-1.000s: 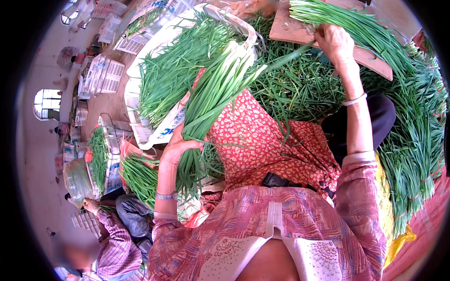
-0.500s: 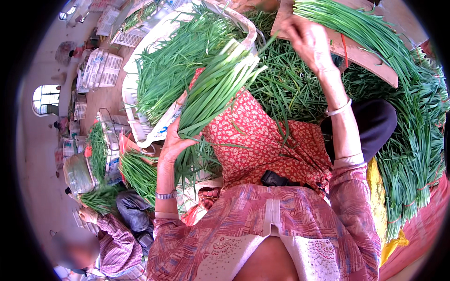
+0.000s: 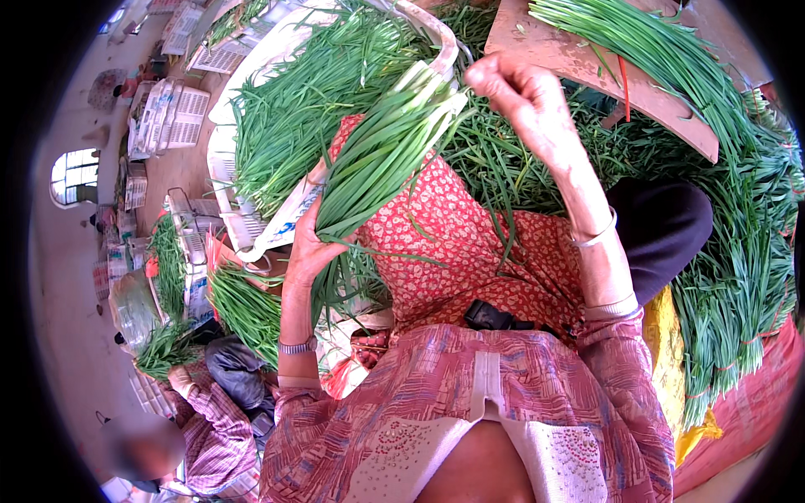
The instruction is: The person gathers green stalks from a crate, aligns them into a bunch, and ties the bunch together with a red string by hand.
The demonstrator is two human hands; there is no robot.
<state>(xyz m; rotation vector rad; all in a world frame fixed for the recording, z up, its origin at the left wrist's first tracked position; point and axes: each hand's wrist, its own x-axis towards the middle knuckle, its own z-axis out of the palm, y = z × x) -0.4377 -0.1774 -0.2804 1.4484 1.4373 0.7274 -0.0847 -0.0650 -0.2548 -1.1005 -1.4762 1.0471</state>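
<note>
My left hand is wrapped round the leafy end of a bunch of garlic chives. The bunch slants up over my lap, its pale stem ends pointing away from me. Just right of those ends, my right hand is raised with thumb and fingers curled together; anything between the fingertips is too small to make out. A white plastic crate full of loose garlic chives stands behind the bunch. Red patterned cloth covers my lap beneath it.
A wooden board at the far right carries another chive bunch. Tied bunches are heaped at my right, and loose leaves lie beyond my lap. At lower left, a co-worker in a checked sleeve sits near more chives.
My right hand has come left and nearer, from the board's edge to beside the bunch's stem ends. My left hand keeps its hold. The co-worker's arm has shifted a little.
</note>
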